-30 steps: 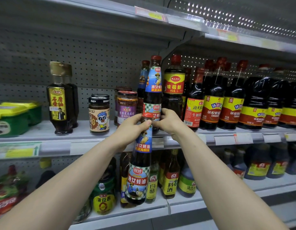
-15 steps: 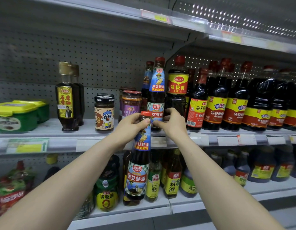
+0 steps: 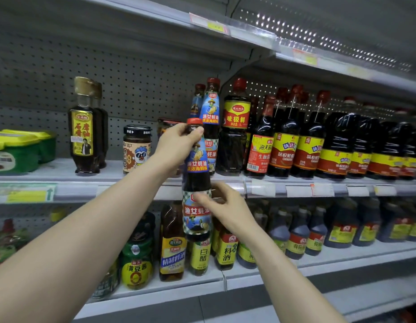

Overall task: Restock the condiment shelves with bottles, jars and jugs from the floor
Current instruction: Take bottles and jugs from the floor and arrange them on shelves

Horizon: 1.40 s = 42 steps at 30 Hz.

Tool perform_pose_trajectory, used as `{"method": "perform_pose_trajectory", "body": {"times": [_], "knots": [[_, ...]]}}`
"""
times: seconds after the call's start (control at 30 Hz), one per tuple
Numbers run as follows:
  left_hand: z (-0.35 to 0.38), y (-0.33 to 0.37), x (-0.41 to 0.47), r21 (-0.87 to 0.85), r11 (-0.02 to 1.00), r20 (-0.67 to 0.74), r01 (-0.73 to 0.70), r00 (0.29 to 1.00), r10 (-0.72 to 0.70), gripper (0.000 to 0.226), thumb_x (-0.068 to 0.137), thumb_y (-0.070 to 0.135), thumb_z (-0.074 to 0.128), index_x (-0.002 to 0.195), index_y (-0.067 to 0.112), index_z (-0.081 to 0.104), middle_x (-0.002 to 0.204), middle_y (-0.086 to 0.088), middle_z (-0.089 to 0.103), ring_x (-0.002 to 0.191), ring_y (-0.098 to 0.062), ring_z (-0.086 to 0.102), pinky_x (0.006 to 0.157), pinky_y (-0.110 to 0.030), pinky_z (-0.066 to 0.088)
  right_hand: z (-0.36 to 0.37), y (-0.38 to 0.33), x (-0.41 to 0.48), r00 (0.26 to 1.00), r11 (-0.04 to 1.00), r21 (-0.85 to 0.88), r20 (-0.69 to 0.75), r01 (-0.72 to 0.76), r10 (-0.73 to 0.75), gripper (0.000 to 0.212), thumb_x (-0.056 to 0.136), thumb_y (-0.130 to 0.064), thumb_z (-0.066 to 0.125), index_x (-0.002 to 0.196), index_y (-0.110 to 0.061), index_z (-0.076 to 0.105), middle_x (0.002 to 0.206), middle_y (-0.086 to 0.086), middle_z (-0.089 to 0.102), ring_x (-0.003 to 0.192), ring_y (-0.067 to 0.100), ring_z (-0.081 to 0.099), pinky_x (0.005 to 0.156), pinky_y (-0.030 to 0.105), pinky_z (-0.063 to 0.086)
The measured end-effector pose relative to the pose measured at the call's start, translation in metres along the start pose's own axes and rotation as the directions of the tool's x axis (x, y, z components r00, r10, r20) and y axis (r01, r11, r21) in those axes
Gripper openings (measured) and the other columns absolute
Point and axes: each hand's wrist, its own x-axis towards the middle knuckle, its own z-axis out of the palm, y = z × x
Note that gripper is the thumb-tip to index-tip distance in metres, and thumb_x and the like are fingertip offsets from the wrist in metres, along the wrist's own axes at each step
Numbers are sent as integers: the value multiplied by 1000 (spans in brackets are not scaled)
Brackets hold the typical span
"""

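facing a shelf (image 3: 57, 166) with a soy row (image 3: 284, 141) filling its right and green tubs (image 3: 15, 150) far left; near the tubs, an oil bottle (image 3: 82, 134); holding a bottle (image 3: 196, 173) upright in the air before the shelf edge, covering part of its twin (image 3: 211, 108) standing behind; a jar (image 3: 137, 148) just beside the left hand (image 3: 176, 145); left fingers curled round the neck under the red cap; right hand (image 3: 223, 208) pinching the lower label, thumb in front
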Motion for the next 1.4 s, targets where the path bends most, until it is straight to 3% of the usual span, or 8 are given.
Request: {"method": "perform_pose_trajectory", "body": {"times": [0.13,0.27,0.37,0.5,0.6,0.73,0.87,1.4], "knots": [[11,20,-1,8,999,-10,-34,999,34,19,93,35,65,106,21,64,103,0,73,90,-16,72,81,-38,59,9,-3,-12,998,972,-233,-57,-3,-11,60,64,-56,84,113,-36,55,104,-17,69,92,-4,65,82,21,55],[18,40,-7,-12,995,97,-104,990,104,31,94,38,63,116,16,66,107,0,74,96,-14,72,85,-35,58,-3,-14,-7,984,963,-265,-149,56,-98,50,70,-49,84,108,-35,54,100,-17,67,90,-5,62,76,16,49],[18,38,-12,6,996,153,-90,984,89,39,102,42,47,127,17,62,114,5,70,101,-6,66,87,-25,51,-19,-28,7,974,958,-279,-192,65,-122,53,72,-44,85,114,-28,55,106,-12,67,94,4,64,82,25,52],[24,-3,-14,9,1000,149,25,989,-26,43,106,32,39,142,10,49,137,-5,59,123,-16,56,106,-37,44,-34,-42,30,960,954,-297,-255,39,-119,58,72,-42,86,119,-22,58,107,-10,66,98,10,63,82,26,49],[31,-22,-12,-94,992,174,89,982,-71,41,106,35,37,139,14,51,133,-3,62,115,-10,59,91,-24,47,-37,-50,46,960,956,-292,-264,16,-96,57,71,-46,85,116,-24,58,101,-12,63,95,9,61,75,22,45],[36,-28,-4,-173,975,205,136,974,-99,44,104,41,39,139,17,49,129,-1,63,118,-10,58,102,-28,44,-33,-54,60,961,971,-239,-269,-2,-64,56,72,-51,83,114,-25,58,104,-8,66,93,10,62,79,26,49],[38,-30,3,-138,985,188,106,979,-79,41,103,42,43,139,23,46,130,1,63,117,-7,59,97,-24,46,-28,-52,69,963,967,-253,-266,-26,-44,56,74,-52,81,115,-22,57,109,-2,68,99,19,65,89,41,55],[35,-45,27,-125,987,99,102,991,-90,39,105,36,41,137,18,50,126,-6,65,117,-20,61,108,-44,45,-11,-55,90,964,954,-289,-264,-86,7,60,79,-48,77,121,-18,46,112,3,65,102,25,64,90,46,55]]}}
